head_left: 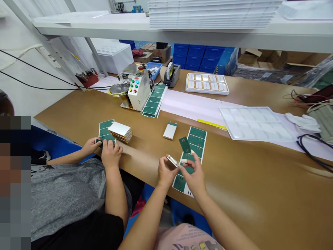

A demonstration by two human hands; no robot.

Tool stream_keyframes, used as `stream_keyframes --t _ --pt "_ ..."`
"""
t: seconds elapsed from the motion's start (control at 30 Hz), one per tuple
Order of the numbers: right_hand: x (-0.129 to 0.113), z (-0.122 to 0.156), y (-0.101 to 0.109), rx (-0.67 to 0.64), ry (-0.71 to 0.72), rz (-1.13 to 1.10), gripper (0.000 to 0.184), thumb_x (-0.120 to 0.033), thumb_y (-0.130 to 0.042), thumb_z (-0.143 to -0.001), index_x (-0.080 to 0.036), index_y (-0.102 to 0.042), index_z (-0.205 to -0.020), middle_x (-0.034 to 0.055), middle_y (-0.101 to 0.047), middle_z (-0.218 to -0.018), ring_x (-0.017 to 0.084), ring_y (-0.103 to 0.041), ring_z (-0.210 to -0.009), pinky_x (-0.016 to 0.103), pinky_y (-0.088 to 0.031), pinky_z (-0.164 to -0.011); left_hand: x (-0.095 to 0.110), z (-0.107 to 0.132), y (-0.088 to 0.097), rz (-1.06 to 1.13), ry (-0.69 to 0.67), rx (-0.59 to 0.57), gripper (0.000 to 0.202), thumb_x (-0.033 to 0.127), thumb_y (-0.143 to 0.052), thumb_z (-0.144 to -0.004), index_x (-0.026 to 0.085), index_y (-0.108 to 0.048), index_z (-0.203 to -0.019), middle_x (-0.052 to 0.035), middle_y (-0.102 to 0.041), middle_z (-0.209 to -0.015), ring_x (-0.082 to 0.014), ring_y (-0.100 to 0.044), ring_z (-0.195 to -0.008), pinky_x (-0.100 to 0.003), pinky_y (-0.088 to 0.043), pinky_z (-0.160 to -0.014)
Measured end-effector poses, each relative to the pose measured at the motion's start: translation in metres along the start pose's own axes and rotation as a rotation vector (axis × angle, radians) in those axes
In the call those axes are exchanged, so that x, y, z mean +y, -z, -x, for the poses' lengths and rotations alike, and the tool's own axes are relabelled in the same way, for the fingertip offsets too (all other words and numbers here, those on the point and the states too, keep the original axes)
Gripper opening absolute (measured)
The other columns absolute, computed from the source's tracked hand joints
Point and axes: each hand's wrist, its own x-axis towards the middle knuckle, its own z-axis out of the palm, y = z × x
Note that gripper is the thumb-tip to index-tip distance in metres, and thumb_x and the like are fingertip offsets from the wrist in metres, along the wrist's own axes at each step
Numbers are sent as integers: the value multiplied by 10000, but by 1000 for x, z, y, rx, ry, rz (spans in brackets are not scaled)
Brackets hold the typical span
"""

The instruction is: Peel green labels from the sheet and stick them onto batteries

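My left hand [165, 175] is closed around a small flat white battery-like cell [172, 160] with layered metallic edges, tilted on its side. My right hand [194, 175], with pale covers on some fingertips, pinches a green slotted sticker [185, 144] raised above the table; its lower fingers reach the cell's near corner. Beneath the right hand lies a white-backed sheet of green stickers [197, 139], partly hidden by the hand. Just beyond my hands rests another white cell [170, 131] with a green strip along its far end.
To the left, a co-worker's hands [110, 152] work over another green sticker sheet [106, 126] beside a stack of white cells [121, 129]. Behind stand a machine with buttons [137, 88], a tape dispenser [172, 74] and a filled tray [207, 91]. A translucent tray [256, 123] lies right.
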Motion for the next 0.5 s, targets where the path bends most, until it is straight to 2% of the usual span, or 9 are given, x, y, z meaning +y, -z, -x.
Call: stream_keyframes --t 0.1,0.2,0.33,0.5 --pt "10 6 0 15 126 224 719 -336 -628 -540 -247 -394 -1214 -23 -531 -918 -24 -432 -783 135 -312 -878 -1 2 -6 -133 -24 57 488 249 -682 -531 193 -363 -895 -66 -491 -1023 -178 -481 -998 -308 -397 -847" --pt "12 1 -1 13 185 343 649 -334 -611 -563 -254 -438 -1184 -31 -533 -881 -25 -403 -750 149 -270 -911 -1 3 -9 -171 -42 74 454 236 -665 -551 190 -360 -884 -72 -489 -989 -182 -480 -993 -307 -401 -837" --pt "12 -6 -3 -8 296 553 604 -361 -540 -649 -249 -399 -1226 -14 -528 -794 -16 -381 -708 156 -263 -847 0 3 -11 -175 -77 100 410 247 -646 -574 185 -359 -860 -77 -484 -972 -184 -479 -989 -315 -408 -831" --pt "18 -8 -5 41 623 931 471 -302 -378 -768 -212 -389 -1230 6 -525 -764 -9 -391 -704 157 -252 -758 0 3 -10 -202 -109 109 349 254 -599 -620 175 -357 -858 -77 -489 -961 -174 -484 -975 -329 -416 -830"
